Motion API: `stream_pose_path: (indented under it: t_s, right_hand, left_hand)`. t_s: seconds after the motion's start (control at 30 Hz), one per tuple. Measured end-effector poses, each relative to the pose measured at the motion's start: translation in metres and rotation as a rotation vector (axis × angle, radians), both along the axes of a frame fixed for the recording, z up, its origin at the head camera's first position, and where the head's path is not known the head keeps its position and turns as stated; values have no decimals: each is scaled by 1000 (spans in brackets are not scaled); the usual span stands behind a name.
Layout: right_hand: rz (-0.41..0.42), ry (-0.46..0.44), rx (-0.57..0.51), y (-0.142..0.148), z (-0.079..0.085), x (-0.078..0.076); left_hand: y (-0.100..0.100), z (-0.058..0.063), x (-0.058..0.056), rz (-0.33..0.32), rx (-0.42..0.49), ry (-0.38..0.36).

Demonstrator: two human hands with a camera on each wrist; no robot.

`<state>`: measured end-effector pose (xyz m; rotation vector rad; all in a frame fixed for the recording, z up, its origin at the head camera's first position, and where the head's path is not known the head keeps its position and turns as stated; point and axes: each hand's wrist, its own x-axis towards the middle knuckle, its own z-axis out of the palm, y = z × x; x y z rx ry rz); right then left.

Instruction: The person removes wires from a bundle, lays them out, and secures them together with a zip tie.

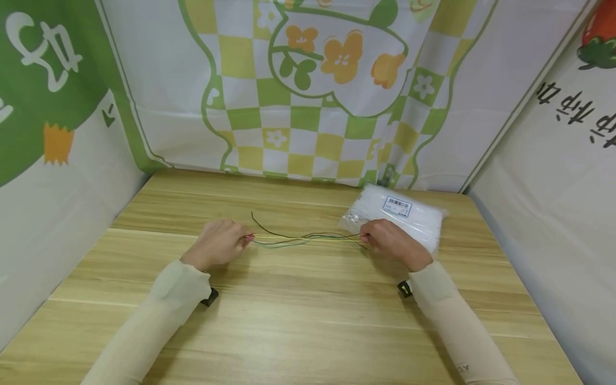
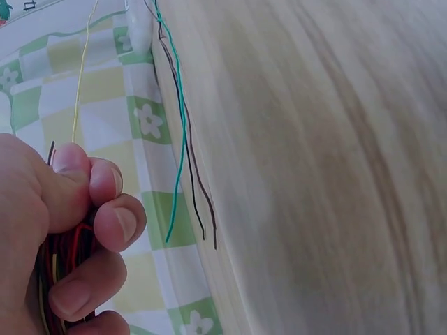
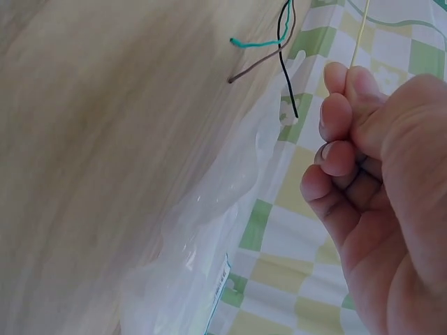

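Note:
My left hand (image 1: 218, 243) pinches one end of a thin yellow wire (image 2: 82, 77) between thumb and forefinger. Its other fingers curl round a bundle of wires (image 2: 68, 255), mostly red and dark, with some yellow. A short dark wire end (image 2: 51, 152) pokes up beside the thumb. Opposite, my right hand (image 1: 392, 240) pinches the yellow wire's other end, so it runs nearly straight between both hands. Loose green (image 2: 180, 188), black (image 3: 288, 84) and brown (image 3: 255, 66) wires lie between the hands, their ends free at both sides.
A clear plastic bag of white items (image 1: 418, 214), bearing a barcode label (image 1: 397, 206), lies just behind and beside my right hand. The wooden table (image 1: 298, 321) meets a patterned cloth (image 1: 317, 123) at the back. Printed cloth walls stand on both sides.

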<state>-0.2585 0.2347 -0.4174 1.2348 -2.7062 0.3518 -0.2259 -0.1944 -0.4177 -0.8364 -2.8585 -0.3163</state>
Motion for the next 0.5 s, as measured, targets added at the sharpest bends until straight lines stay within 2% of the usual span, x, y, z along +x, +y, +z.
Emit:
stream_pose_path:
  t_s: [0.2,0.33,0.5]
  right_hand:
    - [-39,-24,14,-6,2,2]
    - [-62,-32,9,-10,3,0]
    - [-53,-8,14,-16,2,-1]
  left_hand:
    - [-2,-2,1,41,-25,-19]
    - [-1,-3,1,71,-51,-68]
    - [0,-5,1,93,-81,-119]
